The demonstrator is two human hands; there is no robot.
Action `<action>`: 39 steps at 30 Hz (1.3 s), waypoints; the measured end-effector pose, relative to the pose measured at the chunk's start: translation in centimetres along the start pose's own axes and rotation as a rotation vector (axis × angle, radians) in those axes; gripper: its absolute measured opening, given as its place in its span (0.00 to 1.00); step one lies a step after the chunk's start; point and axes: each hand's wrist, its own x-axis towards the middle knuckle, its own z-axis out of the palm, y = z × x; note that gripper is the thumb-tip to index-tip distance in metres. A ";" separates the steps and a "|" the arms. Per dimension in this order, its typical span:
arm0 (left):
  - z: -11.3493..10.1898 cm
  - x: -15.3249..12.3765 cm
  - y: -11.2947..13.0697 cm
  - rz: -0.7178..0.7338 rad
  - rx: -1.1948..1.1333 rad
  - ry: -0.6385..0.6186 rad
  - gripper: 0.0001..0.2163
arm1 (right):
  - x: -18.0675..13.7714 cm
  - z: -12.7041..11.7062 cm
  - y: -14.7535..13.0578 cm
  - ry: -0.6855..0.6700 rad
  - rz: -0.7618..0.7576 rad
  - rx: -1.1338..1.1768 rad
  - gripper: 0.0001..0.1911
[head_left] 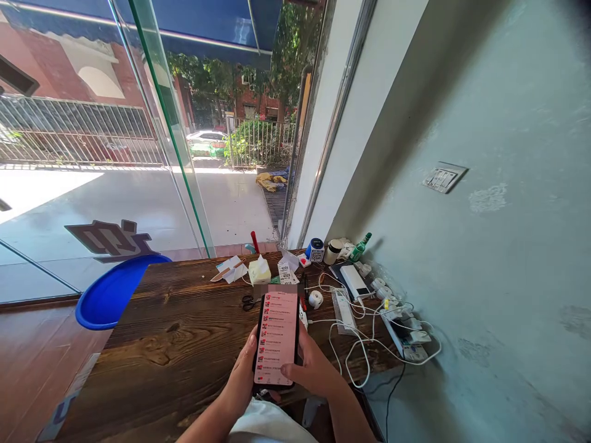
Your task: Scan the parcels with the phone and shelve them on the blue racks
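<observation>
A smartphone (276, 335) in a dark case stands upright between my two hands, its lit screen showing a list with red icons. My left hand (242, 369) is wrapped around its left edge. Around the right edge curls my right hand (310, 368), its thumb resting over the lower part of the screen. Just beyond the phone are black scissors (249, 301), a pack of tissues (259, 271) and printed paper slips (287, 272). A white roll (316, 299) lies to the phone's right. The fingers behind the phone are hidden.
On the wooden table (184, 338), white cables (362, 351), a power strip (341, 311) and a white box (354, 282) crowd the right side. A green bottle (361, 247) stands by the wall. A blue basin (99, 301) sits left of the table, near the glass.
</observation>
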 end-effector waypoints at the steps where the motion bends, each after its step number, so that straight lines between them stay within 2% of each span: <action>1: 0.1 0.0 0.1 -0.002 -0.001 0.002 0.45 | -0.1 0.0 0.0 -0.013 -0.004 -0.019 0.39; 3: 0.2 -0.1 0.1 -0.007 0.007 -0.001 0.45 | -0.1 0.0 0.1 0.009 0.035 -0.041 0.38; 7: 0.3 0.0 0.1 0.001 0.000 0.008 0.41 | 0.0 0.3 0.3 0.161 0.174 0.000 0.27; 9: 0.2 0.0 0.1 0.012 0.001 0.005 0.39 | 0.0 0.4 0.3 0.144 0.173 0.021 0.27; 12: 0.2 0.1 0.1 0.019 0.010 -0.022 0.40 | -0.2 0.4 0.5 0.069 0.110 0.011 0.34; 14: 0.2 0.1 0.2 0.013 0.011 -0.035 0.41 | -0.2 0.4 0.6 0.069 0.080 0.015 0.37; 21: 0.7 -0.4 0.3 0.048 -0.001 0.023 0.38 | -0.1 0.3 0.4 0.105 0.132 0.065 0.24; 23: 0.7 -0.4 0.4 0.042 0.006 0.021 0.38 | 0.0 0.4 0.4 0.097 0.112 0.081 0.25; 27: 0.3 0.0 0.3 0.005 0.016 -0.020 0.40 | 0.1 0.6 0.8 0.066 0.068 0.057 0.36; 32: 0.2 0.1 0.2 0.019 0.012 -0.002 0.38 | 0.0 0.7 1.1 0.167 0.125 0.092 0.27; 36: 0.5 -0.2 0.3 0.020 0.000 0.006 0.43 | 0.0 0.7 1.0 0.086 0.070 0.059 0.33; 39: 0.6 -0.3 0.4 0.028 0.014 -0.011 0.43 | 0.0 0.7 1.1 0.093 0.074 0.049 0.34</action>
